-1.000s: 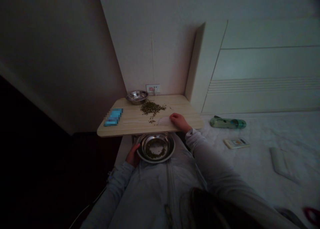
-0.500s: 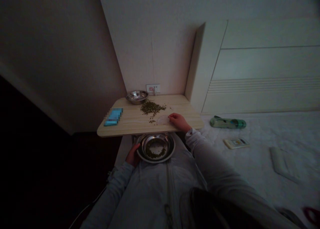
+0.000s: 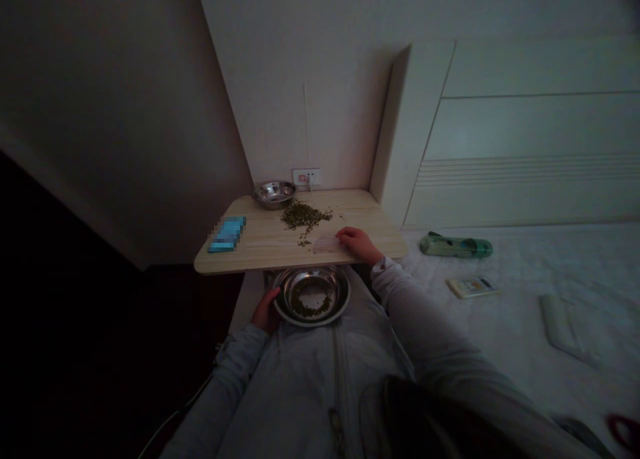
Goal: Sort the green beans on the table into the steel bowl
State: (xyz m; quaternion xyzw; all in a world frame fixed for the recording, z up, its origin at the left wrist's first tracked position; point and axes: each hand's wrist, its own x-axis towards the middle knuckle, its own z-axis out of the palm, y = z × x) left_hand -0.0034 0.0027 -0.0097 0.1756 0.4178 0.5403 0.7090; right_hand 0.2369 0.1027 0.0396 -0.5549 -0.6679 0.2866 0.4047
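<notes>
My left hand point(image 3: 266, 312) is closed on the left rim of a stainless steel bowl point(image 3: 344, 296), which rests on my lap under the table's front edge. Small green beans point(image 3: 311, 308) lie in a ring on the bowl's bottom. Over the right part of the wooden table point(image 3: 265, 244), my right hand point(image 3: 359, 244) pinches a thin clear plastic piece point(image 3: 326, 245). This piece is low at the tabletop, just right of a few stray beans point(image 3: 304, 243). Behind them spreads a larger heap of green beans point(image 3: 304, 215).
A second steel bowl point(image 3: 274, 204) stands at the table's back left. A blurred-out blue object point(image 3: 227, 234) lies at the left edge. On the bed to the right are a green bottle point(image 3: 456, 246) and a phone point(image 3: 473, 287). A wall socket point(image 3: 306, 177) sits behind the table.
The clear plastic piece has shifted slightly to the left and lower at the table, with a small movement of my right hand. My left hand and the bowl stay put.
</notes>
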